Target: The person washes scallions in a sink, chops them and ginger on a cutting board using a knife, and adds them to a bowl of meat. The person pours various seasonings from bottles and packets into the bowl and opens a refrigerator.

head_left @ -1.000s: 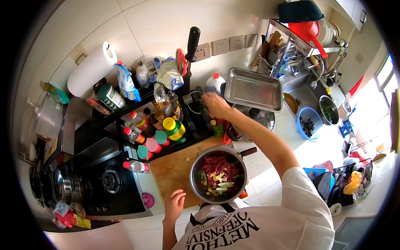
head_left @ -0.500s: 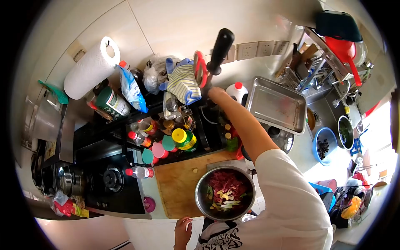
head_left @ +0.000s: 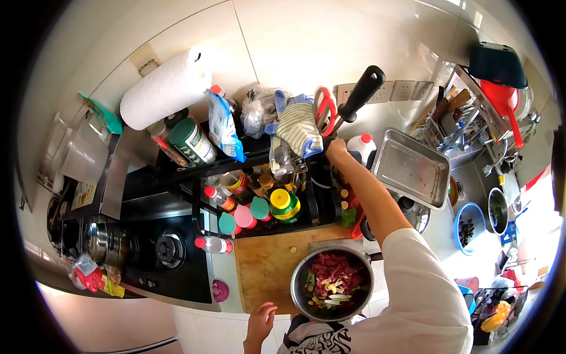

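Observation:
My right hand [head_left: 337, 151] reaches to the back of the counter, beside the striped glove [head_left: 299, 131] and below a black-handled tool [head_left: 362, 93] that stands upright next to red-handled scissors [head_left: 324, 107]. Its fingers are hidden among these things, so any hold cannot be made out. My left hand [head_left: 261, 321] hangs by the front edge of the wooden cutting board [head_left: 262, 265], fingers loosely bent and apart, nothing visible in them. A metal bowl [head_left: 293, 289] at the board's right side contains sliced red meat [head_left: 335, 270] with pale and green slices on top.
Sauce bottles and jars [head_left: 285, 206] crowd the rack behind the board. Left of it lies a gas stove [head_left: 171, 249]. On the right are a metal tray [head_left: 413, 168], a bottle with a red cap [head_left: 362, 147] and a blue basin [head_left: 470, 227] by the sink.
The view has shifted, so most things appear farther right and lower. My right hand stays at the back among the upright tools; my left hand remains by the board's front edge.

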A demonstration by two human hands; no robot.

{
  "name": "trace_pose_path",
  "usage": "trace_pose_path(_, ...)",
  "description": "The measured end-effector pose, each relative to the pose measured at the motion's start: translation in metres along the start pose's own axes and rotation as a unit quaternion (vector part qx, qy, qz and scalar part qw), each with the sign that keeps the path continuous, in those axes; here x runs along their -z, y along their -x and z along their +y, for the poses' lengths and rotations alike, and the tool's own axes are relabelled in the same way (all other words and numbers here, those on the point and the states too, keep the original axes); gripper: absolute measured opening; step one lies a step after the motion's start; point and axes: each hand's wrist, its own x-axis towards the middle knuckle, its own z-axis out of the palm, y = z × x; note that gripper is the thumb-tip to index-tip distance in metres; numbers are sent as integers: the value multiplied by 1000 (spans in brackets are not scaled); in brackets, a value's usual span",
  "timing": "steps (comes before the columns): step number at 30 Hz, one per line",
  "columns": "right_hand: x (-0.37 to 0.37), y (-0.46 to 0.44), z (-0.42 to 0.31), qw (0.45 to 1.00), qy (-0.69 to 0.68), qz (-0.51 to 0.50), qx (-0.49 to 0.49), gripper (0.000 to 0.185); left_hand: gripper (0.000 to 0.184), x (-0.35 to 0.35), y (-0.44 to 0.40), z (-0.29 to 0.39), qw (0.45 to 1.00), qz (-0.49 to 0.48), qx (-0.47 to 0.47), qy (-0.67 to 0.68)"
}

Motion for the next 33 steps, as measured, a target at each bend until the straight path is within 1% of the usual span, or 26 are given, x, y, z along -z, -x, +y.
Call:
trace_pose_path(1, 13, 10, 1, 1000, 10, -11, 10, 17, 14, 0, 1, -3, 1000, -5, 6, 6)
trace_pose_path(2, 16, 14, 3, 999, -10, 32, 5, 18, 14, -1, 1, -7, 1000, -10, 11, 11)
trace_pose_path(4, 23, 25, 11, 992, -50, 115, -7, 21, 16, -1, -1, -14, 1000, -19, -7, 10)
trace_pose_path(5, 64, 48, 15, 999, 15, 46, 25, 25, 16, 0, -5, -12, 999, -24, -11, 17)
trace_pose_path(6, 71, 55, 23, 995, -20, 93, 9, 28, 16, 1, -9, -11, 999, -30, -15, 25)
trace_pose_path(7, 72, 61, 35, 985, -61, 159, 27, 27, 15, -1, -12, -10, 997, -36, 19, 69)
trace_pose_path(8, 75, 67, 46, 968, -100, 225, 45, 26, 15, 0, -20, -4, 997, -26, -13, 70)
trace_pose_path(10, 110, 112, 58, 961, -137, 229, 72, 23, 15, 7, -43, 14, 995, -7, -75, 69)
trace_pose_path(11, 132, 139, 61, 957, -155, 229, 85, 22, 13, 8, -57, 23, 990, 5, -104, 94)
trace_pose_path(12, 147, 164, 62, 955, -184, 215, 86, 22, 12, 6, -73, 32, 984, 15, -132, 119)
trace_pose_path(14, 170, 210, 64, 948, -243, 187, 85, 21, 24, 2, -106, 52, 969, 5, -162, 189)
trace_pose_path(15, 176, 229, 65, 951, -248, 160, 91, 25, 33, -4, -121, 66, 943, -2, -139, 303)
trace_pose_path(16, 186, 247, 63, 946, -302, 94, 76, 27, 42, -10, -136, 84, 904, -8, -112, 412)
trace_pose_path(18, 198, 279, 51, 910, -410, -39, 41, 31, 55, 1, -157, 125, 867, -99, -96, 479)
trace_pose_path(19, 195, 290, 43, 887, -454, -83, 14, 37, 55, 4, -159, 142, 826, -154, -64, 539)
trace_pose_path(20, 195, 300, 34, 895, -436, -96, 8, 37, 55, 5, -156, 152, 777, -208, -30, 593)
trace_pose_path(21, 196, 309, 25, 901, -419, -110, 3, 38, 52, -4, -152, 149, 731, -263, -15, 630)
trace_pose_path(22, 198, 315, 17, 908, -400, -121, -1, 38, 50, -11, -147, 149, 708, -303, -20, 637)
trace_pose_path(23, 198, 318, 10, 919, -367, -142, 5, 36, 52, -15, -138, 151, 706, -291, -16, 645)
trace_pose_path(24, 195, 323, 10, 901, -406, -151, 27, 34, 54, -17, -129, 153, 704, -277, -12, 654)
trace_pose_path(26, 183, 330, 6, 857, -481, -169, 76, 32, 64, -13, -112, 158, 785, -197, -82, 582)
trace_pose_path(27, 173, 334, 4, 831, -520, -129, 147, 29, 71, -23, -105, 153, 795, -134, -76, 587)
trace_pose_path(29, 174, 346, -7, 803, -564, -154, 114, 27, 70, -24, -94, 151, 872, -49, -111, 475)
trace_pose_path(30, 177, 352, -15, 788, -585, -166, 97, 26, 69, -23, -89, 151, 902, -8, -128, 413)
trace_pose_path(31, 176, 356, -22, 810, -557, -138, 120, 23, 67, -22, -87, 155, 913, 47, -163, 370)
trace_pose_path(33, 166, 359, -30, 814, -552, -59, 171, 24, 66, -18, -81, 158, 931, 93, -186, 300)
